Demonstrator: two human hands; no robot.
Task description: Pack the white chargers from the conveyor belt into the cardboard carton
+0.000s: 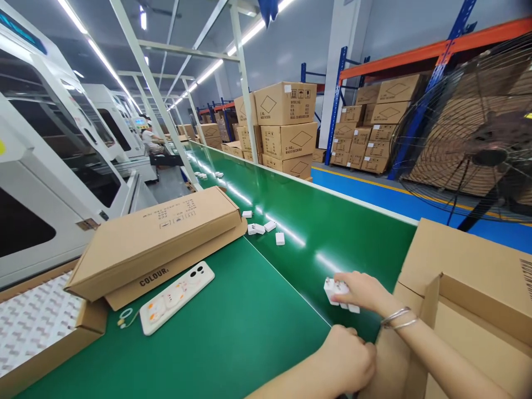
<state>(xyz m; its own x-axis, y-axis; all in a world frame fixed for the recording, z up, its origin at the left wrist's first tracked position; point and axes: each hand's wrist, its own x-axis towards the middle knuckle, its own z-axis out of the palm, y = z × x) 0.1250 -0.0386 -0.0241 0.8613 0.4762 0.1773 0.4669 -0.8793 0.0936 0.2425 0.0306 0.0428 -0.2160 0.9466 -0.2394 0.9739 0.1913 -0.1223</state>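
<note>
Over the green conveyor belt (366,221), my right hand (366,291) grips several white charger plugs (332,291) side by side, with metal prongs showing on some. Just nearer to me, my left hand (347,357) is curled closed beside the left edge of an open cardboard box (432,310). Its fingertips are turned away, so what it holds, if anything, is hidden. Farther along the belt lie several loose white charger plugs (280,239). Another small group of white plugs (218,174) rests farther off.
A phone in a cream case (178,299) lies on the green table (233,332). Behind it sits a closed carton (162,233), beside a tray of white pieces (37,321). Stacked cartons (288,136) and a fan (490,149) stand beyond the belt. A person (152,141) is far left.
</note>
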